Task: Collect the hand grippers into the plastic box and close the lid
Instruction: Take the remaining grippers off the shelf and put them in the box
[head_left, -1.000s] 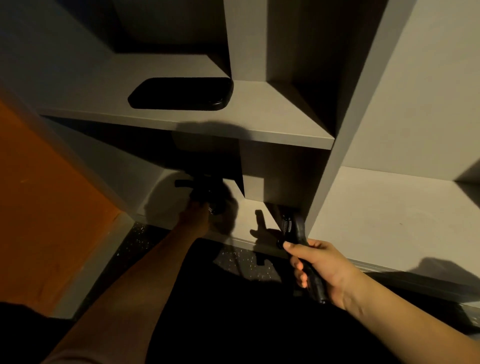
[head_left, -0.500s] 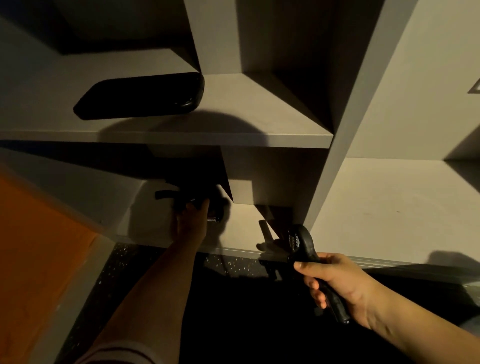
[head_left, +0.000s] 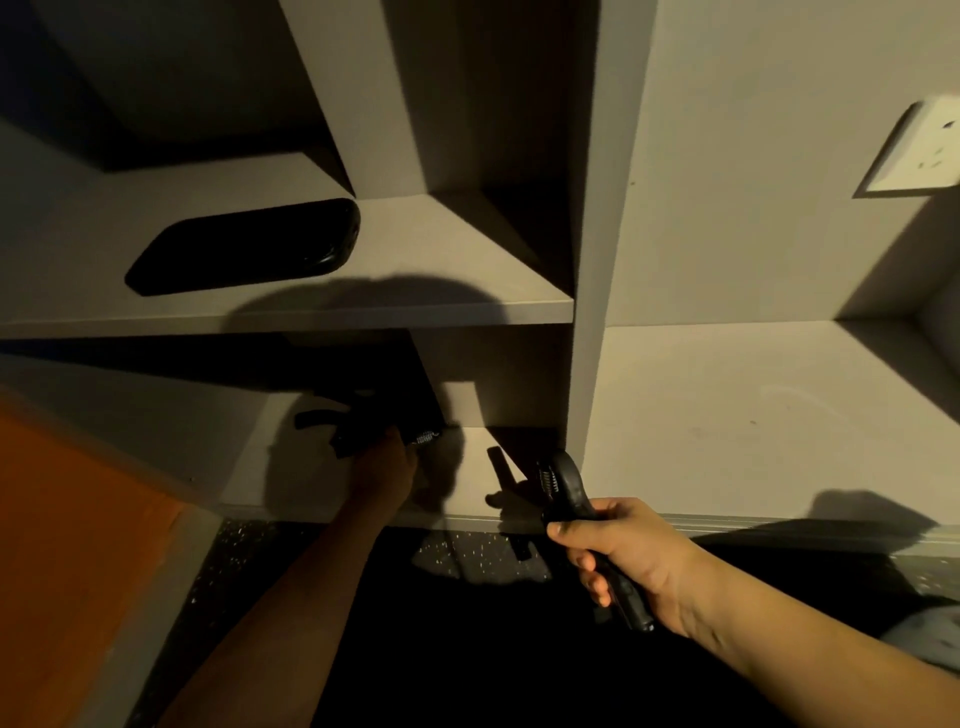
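Observation:
My right hand grips a black hand gripper by one handle, its spring end pointing up, just in front of the lower shelf's edge. My left hand reaches deep into the lower left shelf compartment and holds a second black hand gripper in the shadow there; a handle sticks out to the left and its metal spring shows to the right. How the left fingers wrap it is hard to see. No plastic box is in view.
A dark flat oblong object lies on the upper shelf. A vertical divider separates the left compartments from the right shelf. An orange panel is at left, a wall socket at upper right, dark speckled floor below.
The view has shifted slightly; both hands stay almost where they were. My left hand has stayed on the gripper inside the lower compartment, and my right hand still holds its gripper by the shelf edge.

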